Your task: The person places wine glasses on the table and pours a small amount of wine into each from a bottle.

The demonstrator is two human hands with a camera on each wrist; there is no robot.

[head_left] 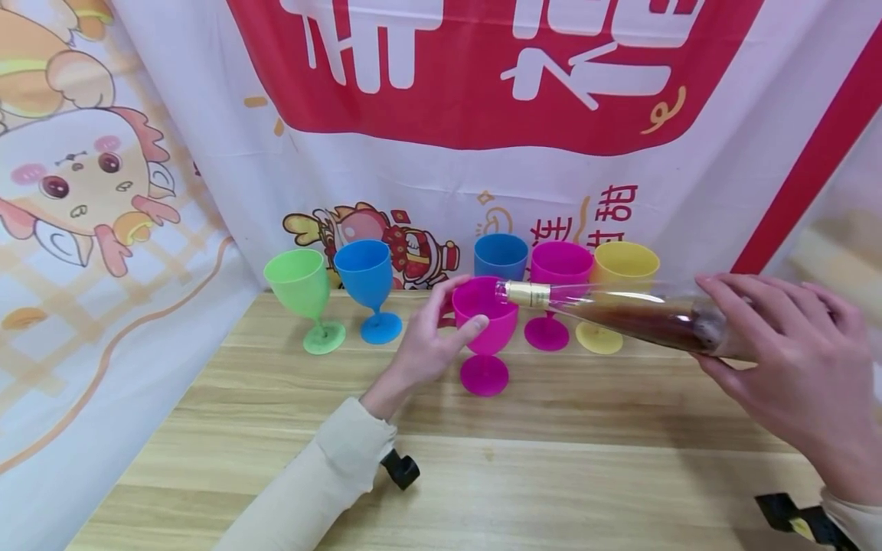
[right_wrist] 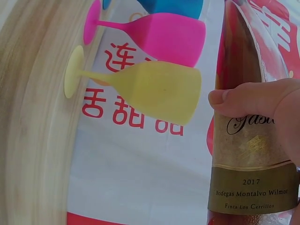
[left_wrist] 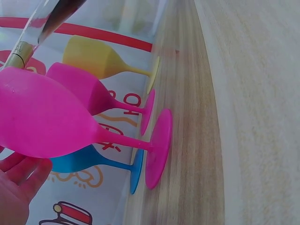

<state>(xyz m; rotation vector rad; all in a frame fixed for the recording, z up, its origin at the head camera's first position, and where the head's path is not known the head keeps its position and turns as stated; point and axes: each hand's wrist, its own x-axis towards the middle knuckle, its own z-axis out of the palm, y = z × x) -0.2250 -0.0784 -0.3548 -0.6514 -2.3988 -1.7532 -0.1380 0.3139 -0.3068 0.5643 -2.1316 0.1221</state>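
A magenta plastic goblet [head_left: 491,337] stands upright on the wooden table, its foot [left_wrist: 159,149] touching the boards in the left wrist view. My left hand [head_left: 436,337] grips its bowl, thumb at the front and fingers behind. My right hand [head_left: 799,360] holds a clear glass wine bottle [head_left: 634,315] nearly level, the mouth at the goblet's rim. Dark brownish liquid lies along the bottle's lower side; whether any runs out cannot be made out. In the right wrist view the thumb presses across the bottle's label [right_wrist: 253,187].
Behind the held goblet stand a blue goblet [head_left: 501,256], another magenta goblet [head_left: 561,264] and a yellow goblet [head_left: 625,264]. To the left are a green goblet [head_left: 299,283] and a second blue one [head_left: 365,272]. A printed cloth [head_left: 413,168] hangs along the table's back edge.
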